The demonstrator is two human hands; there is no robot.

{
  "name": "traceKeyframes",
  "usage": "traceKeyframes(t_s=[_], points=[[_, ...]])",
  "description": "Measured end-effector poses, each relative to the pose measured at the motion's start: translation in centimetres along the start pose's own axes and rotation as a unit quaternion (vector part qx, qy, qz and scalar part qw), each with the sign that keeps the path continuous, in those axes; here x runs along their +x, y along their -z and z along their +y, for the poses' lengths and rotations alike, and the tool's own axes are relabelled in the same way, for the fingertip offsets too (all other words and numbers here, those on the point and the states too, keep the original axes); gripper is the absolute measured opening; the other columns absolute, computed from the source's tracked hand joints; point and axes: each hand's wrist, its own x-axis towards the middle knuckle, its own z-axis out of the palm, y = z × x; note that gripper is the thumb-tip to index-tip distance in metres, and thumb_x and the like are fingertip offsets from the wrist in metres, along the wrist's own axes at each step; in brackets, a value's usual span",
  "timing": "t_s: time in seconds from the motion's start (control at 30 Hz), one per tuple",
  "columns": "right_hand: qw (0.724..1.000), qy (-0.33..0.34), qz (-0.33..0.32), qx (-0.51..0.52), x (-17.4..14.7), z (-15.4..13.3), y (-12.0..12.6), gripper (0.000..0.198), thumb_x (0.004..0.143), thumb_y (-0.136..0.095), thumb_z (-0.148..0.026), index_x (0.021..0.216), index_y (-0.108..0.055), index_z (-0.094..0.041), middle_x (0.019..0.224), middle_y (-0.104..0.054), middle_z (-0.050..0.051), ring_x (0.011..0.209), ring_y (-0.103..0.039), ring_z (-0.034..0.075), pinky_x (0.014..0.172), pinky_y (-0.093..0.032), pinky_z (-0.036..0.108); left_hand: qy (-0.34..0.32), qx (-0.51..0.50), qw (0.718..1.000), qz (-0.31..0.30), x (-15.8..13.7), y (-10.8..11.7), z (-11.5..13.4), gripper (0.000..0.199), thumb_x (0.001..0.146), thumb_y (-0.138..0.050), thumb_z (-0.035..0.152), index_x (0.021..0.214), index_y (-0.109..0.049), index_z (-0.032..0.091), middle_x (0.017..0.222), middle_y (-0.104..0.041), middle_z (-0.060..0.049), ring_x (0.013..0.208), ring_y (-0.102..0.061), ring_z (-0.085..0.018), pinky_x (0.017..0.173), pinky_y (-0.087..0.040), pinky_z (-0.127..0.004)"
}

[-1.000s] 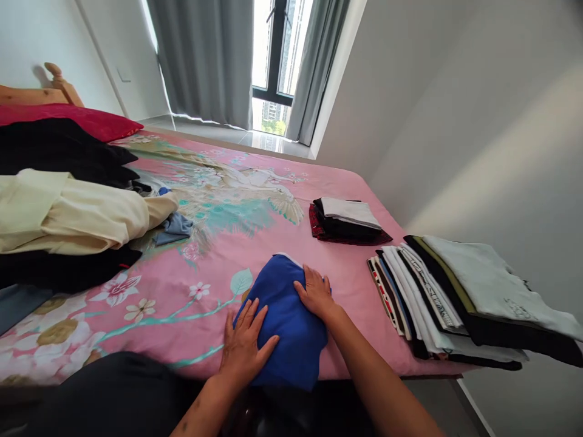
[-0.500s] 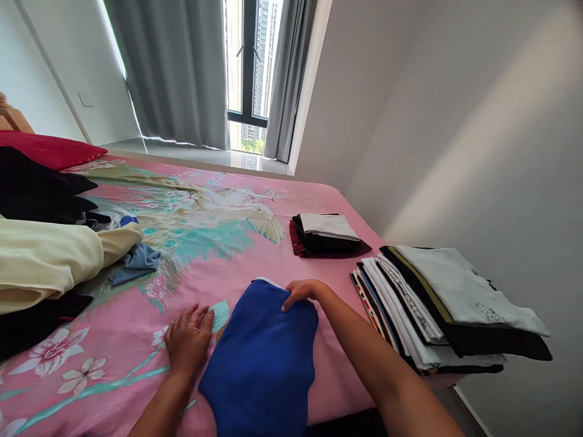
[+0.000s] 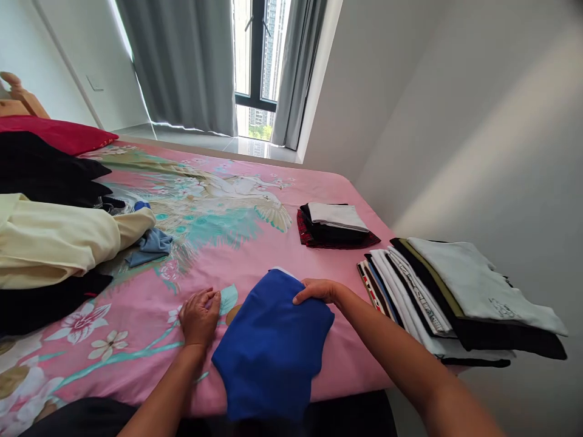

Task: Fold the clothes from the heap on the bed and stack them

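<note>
Daylight enters through the window [image 3: 257, 67], its panes overexposed. A soft diagonal band of light crosses the shaded wall [image 3: 483, 152] at right. Edges show wide-angle stretching; the upper right corner darkens.

Right hand [image 3: 317, 290]: most fingers out of sight at edge of blue cloth [image 3: 273, 346]; cloth's near end dark, blurred. Left hand [image 3: 199, 312]: some fingertips hidden. Left forearm [image 3: 161, 388], right forearm [image 3: 396, 358] cut by bottom edge. Cream garment [image 3: 59, 237], black clothes [image 3: 40, 170], red pillow [image 3: 54, 135] cut at left; curtains [image 3: 182, 60], window [image 3: 257, 57] cut at top. Print [image 3: 503, 308] on pale shirt [image 3: 460, 273] too small to make out.
</note>
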Motion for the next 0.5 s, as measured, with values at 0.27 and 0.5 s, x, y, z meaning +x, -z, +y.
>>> traceKeyframes(t_s=[0.27, 0.5], points=[[0.988, -0.01, -0.018, 0.151, -4.2, 1.3, -1.9, 0.043, 0.068, -0.069, -0.037, 0.1, -0.065, -0.008, 0.093, -0.07, 0.009, 0.08, -0.067, 0.018, 0.08, -0.051, 0.03, -0.014, 0.014, 1.0, 0.008, 0.4, -0.1, -0.4, 0.036, 0.082, -0.042, 0.043, 0.086, -0.069, 0.02, 0.108, -0.068, -0.006, 0.104, -0.059, -0.024, 0.095, -0.039, -0.037], [0.98, 0.02, 0.017, 0.199, -5.5, 1.7, -3.5, 0.037, 0.067, -0.067, -0.026, 0.099, -0.064, -0.008, 0.089, -0.07, 0.01, 0.079, -0.066, 0.017, 0.084, -0.05, 0.03, -0.012, 0.027, 0.999, 0.011, 0.4, -0.4, -0.5, 0.034, 0.081, -0.043, 0.042, 0.083, -0.07, 0.022, 0.109, -0.068, -0.004, 0.106, -0.058, -0.022, 0.096, -0.038, -0.035]])
